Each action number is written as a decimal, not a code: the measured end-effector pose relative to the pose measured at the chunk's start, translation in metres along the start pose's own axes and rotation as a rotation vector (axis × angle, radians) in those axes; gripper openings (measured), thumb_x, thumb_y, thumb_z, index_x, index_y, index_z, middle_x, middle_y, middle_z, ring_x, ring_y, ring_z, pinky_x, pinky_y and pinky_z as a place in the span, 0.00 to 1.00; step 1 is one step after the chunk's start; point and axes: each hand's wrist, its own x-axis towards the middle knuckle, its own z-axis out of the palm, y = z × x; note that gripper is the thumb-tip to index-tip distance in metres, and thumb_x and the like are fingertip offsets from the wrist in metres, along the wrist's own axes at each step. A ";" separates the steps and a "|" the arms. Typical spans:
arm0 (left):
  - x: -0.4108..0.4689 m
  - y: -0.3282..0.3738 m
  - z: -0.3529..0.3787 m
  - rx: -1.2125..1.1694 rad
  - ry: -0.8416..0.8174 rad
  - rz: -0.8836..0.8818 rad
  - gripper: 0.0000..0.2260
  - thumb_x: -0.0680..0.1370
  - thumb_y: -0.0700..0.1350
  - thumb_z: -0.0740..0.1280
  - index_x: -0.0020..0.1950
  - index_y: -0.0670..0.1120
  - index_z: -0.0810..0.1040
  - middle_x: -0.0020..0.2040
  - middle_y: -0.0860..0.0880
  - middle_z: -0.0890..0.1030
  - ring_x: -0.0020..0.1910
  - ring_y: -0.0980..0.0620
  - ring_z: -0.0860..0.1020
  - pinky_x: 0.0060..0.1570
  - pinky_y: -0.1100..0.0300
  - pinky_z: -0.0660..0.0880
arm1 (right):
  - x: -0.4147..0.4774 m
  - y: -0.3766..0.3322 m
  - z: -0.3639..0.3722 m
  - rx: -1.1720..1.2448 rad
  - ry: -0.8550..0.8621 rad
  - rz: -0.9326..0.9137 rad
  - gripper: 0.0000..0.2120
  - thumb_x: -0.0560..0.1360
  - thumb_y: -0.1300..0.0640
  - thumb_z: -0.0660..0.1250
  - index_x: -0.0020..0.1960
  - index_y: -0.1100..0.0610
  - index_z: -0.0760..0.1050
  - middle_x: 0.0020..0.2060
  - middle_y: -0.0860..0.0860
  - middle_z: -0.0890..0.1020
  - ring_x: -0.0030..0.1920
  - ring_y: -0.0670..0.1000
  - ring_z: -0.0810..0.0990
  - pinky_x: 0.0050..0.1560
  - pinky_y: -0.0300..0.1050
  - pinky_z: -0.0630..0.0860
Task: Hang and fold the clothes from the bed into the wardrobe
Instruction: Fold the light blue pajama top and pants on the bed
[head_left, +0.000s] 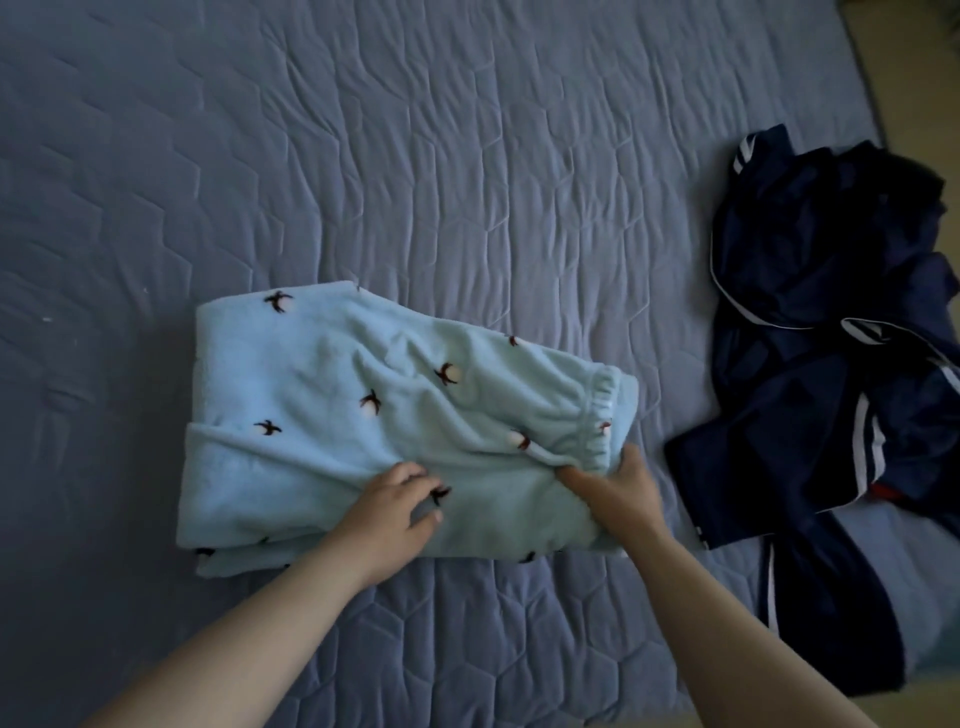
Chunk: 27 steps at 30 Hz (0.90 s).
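A pale blue fleece garment (337, 395) with small dark bird-like motifs lies partly folded on the bed, its elastic waistband at the right end. My left hand (397, 506) rests on its near edge with fingers loosely curled against the fabric. My right hand (621, 486) grips the fleece just below the gathered waistband, thumb and fingers closed on a bunch of cloth. A heap of dark navy sportswear (821, 332) with white stripes lies crumpled at the right side of the bed.
The bed is covered by a grey-blue quilted spread (467, 156) stretching across the whole view. Its right edge and a strip of pale floor (904, 78) show at the upper right corner.
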 end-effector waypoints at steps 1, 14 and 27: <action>0.001 0.003 0.000 0.010 0.012 -0.005 0.20 0.79 0.49 0.64 0.70 0.47 0.71 0.68 0.50 0.68 0.67 0.52 0.67 0.66 0.67 0.57 | -0.001 0.001 -0.003 -0.049 -0.018 0.015 0.26 0.62 0.42 0.78 0.54 0.47 0.70 0.42 0.38 0.77 0.40 0.39 0.76 0.31 0.34 0.68; 0.009 0.008 0.000 -0.010 -0.065 -0.127 0.25 0.79 0.53 0.63 0.75 0.50 0.63 0.78 0.50 0.52 0.76 0.52 0.55 0.72 0.62 0.52 | 0.002 -0.015 -0.013 0.275 -0.082 -0.014 0.07 0.74 0.46 0.70 0.48 0.48 0.77 0.39 0.40 0.83 0.40 0.39 0.81 0.32 0.30 0.73; 0.014 0.007 -0.001 -0.119 0.064 -0.195 0.20 0.80 0.48 0.63 0.72 0.46 0.68 0.73 0.47 0.66 0.71 0.51 0.65 0.67 0.64 0.58 | -0.004 -0.023 -0.003 0.274 -0.035 -0.004 0.13 0.65 0.56 0.79 0.48 0.51 0.80 0.42 0.47 0.86 0.45 0.49 0.84 0.46 0.47 0.82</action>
